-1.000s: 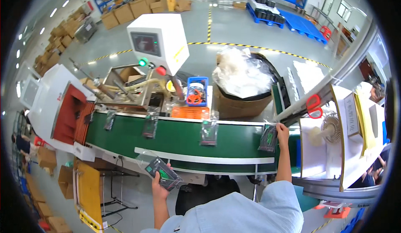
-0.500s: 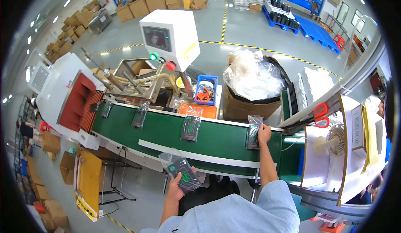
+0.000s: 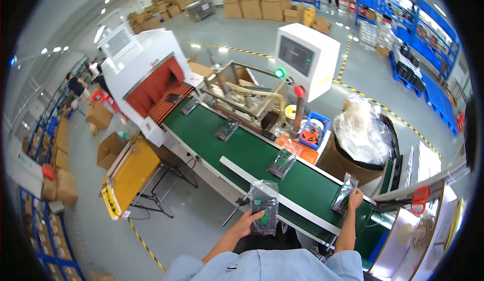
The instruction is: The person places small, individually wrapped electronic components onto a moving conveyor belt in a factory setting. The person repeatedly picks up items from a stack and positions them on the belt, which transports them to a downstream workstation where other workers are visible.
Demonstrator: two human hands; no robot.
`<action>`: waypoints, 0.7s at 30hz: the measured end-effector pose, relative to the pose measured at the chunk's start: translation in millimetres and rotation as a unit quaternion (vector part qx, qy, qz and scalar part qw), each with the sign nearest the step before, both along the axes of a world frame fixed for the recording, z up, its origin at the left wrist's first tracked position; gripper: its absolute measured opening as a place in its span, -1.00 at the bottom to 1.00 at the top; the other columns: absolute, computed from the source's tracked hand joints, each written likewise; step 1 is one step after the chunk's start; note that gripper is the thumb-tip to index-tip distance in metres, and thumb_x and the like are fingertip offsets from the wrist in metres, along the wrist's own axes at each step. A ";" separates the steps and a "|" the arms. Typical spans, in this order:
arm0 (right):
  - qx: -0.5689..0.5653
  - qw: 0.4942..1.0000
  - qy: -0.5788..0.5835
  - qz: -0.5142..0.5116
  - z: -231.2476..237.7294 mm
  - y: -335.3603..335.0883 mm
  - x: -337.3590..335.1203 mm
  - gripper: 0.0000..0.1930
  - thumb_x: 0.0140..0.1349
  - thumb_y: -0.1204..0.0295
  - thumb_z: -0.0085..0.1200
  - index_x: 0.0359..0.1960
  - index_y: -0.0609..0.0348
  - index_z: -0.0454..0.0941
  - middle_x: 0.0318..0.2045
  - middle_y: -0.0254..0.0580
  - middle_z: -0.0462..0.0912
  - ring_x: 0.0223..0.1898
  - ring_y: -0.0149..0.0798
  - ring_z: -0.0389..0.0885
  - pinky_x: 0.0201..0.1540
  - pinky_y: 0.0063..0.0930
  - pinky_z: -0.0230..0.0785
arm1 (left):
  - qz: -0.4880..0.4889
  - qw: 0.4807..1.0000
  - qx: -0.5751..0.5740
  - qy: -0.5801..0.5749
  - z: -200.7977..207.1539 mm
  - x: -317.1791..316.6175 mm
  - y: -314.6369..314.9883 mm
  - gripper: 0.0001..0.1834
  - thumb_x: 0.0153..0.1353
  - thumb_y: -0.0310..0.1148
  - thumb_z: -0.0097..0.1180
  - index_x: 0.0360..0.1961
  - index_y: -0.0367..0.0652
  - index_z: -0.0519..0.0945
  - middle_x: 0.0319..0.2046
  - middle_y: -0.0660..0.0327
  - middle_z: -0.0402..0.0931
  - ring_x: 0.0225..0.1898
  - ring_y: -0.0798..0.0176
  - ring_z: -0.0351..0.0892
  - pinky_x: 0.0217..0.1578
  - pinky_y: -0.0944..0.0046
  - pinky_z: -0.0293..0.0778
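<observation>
My left hand [image 3: 245, 224] is closed on a flat black package in a clear plastic bag [image 3: 266, 208], with the thumb across its front. It is held upright in front of my body, at the near side of the green conveyor belt [image 3: 212, 152]. At the right end of the belt my right hand [image 3: 355, 199] grips the edge of a second bagged black package [image 3: 343, 196]; whether it still touches the belt I cannot tell. Further left along the belt lie similar packages: one near the middle [image 3: 282, 163], another beyond it [image 3: 227, 129], and one close to the machine [image 3: 190, 106].
A white machine with a red curtain [image 3: 156, 84] stands at the belt's far left end. Behind the belt are a control box [image 3: 307, 59], a blue bin [image 3: 315, 130] and a carton of clear plastic [image 3: 363, 135]. Red scissors [image 3: 420, 199] hang at right.
My view has turned left. The packages on the belt have moved toward the machine, one now on its red rollers. The left-hand package is more upright; the right-hand one has tilted.
</observation>
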State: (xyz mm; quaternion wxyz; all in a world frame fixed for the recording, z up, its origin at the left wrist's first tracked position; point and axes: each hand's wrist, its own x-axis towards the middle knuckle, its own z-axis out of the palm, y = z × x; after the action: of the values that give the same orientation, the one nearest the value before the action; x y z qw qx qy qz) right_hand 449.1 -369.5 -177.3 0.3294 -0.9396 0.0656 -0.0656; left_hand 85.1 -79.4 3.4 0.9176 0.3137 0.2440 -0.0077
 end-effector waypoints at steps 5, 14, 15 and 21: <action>-0.107 0.993 0.017 0.047 41.2 29.1 -17.1 -0.56 0.19 0.11 -0.13 -0.04 0.19 0.40 -0.15 0.10 0.34 -0.20 0.15 0.44 -0.16 -0.13 0.28 | 0.019 0.995 0.045 0.083 -3.7 -14.5 12.3 -0.55 0.16 -0.21 0.05 0.01 -0.24 0.37 -0.14 0.19 0.46 -0.13 0.30 0.46 -0.11 0.26 0.39; 0.353 0.646 0.381 0.560 179.5 174.4 -185.6 -0.79 0.05 0.56 0.08 -0.24 0.33 0.51 -0.49 -0.28 0.52 -0.47 -0.47 0.45 -0.42 -0.61 0.33 | -0.203 0.918 0.339 -0.014 -22.9 -28.6 28.8 -0.51 0.20 -0.08 -0.02 -0.01 -0.25 0.40 -0.20 0.31 0.42 -0.16 0.44 0.31 -0.11 0.39 0.27; 0.331 0.666 0.353 0.568 186.4 180.4 -188.3 -0.85 0.03 0.57 0.11 -0.33 0.34 0.54 -0.54 -0.28 0.52 -0.51 -0.47 0.46 -0.44 -0.61 0.34 | -0.212 0.921 0.327 -0.007 -11.6 -33.6 31.9 -0.50 0.21 -0.08 -0.03 0.03 -0.24 0.36 -0.16 0.29 0.42 -0.13 0.42 0.31 -0.06 0.39 0.24; 0.299 0.730 0.304 0.535 208.2 208.3 -187.4 -0.93 -0.12 0.63 0.19 -0.59 0.36 0.54 -0.68 -0.24 0.52 -0.63 -0.44 0.50 -0.53 -0.65 0.35 | -0.183 0.929 0.322 -0.003 -11.0 -54.1 43.9 -0.48 0.21 -0.08 -0.04 0.05 -0.24 0.34 -0.15 0.29 0.41 -0.13 0.42 0.30 -0.05 0.39 0.23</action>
State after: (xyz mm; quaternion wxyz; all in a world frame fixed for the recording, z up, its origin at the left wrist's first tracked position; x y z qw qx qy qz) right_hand 261.7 -161.2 30.9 0.5365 -0.6420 -0.3347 0.4335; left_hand 31.0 -35.5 -7.6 0.7509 0.6312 0.1694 -0.0953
